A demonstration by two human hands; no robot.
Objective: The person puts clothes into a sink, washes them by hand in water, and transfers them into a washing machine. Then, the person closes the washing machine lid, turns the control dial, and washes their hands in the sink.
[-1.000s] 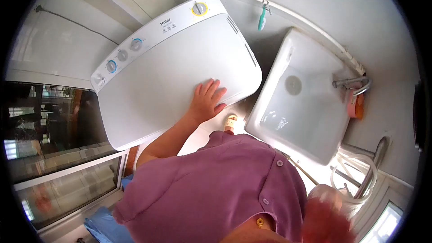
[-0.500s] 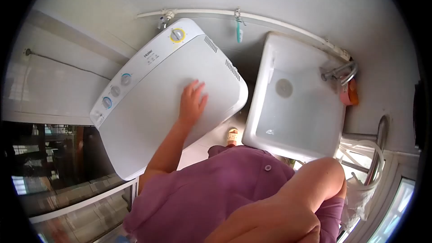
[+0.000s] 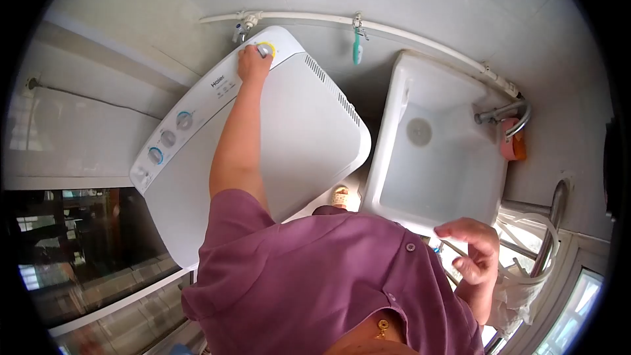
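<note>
My left hand [image 3: 254, 64] is closed on the yellow-ringed knob [image 3: 265, 50] at the upper right end of the control panel on a white washing machine [image 3: 296, 125]. The fingertips are partly hidden behind the hand. My right hand [image 3: 472, 250] hangs in the air near the front edge of the white sink [image 3: 434, 177], its fingers curved and apart, with nothing between thumb and fingers. Three more knobs, one of them a grey knob [image 3: 168, 139], sit at the panel's lower left.
A metal faucet [image 3: 503, 116] with a pink-orange item [image 3: 513, 141] beside it is at the sink's right. A green brush [image 3: 357, 49] hangs from the white wall pipe [image 3: 420, 37]. A metal rail [image 3: 557, 217] holds a white bag [image 3: 519, 296] at the right.
My left hand has moved from the lid up to the knob and closed on it. My right arm, bent across my chest half a second ago, has swung down and out beside the sink.
</note>
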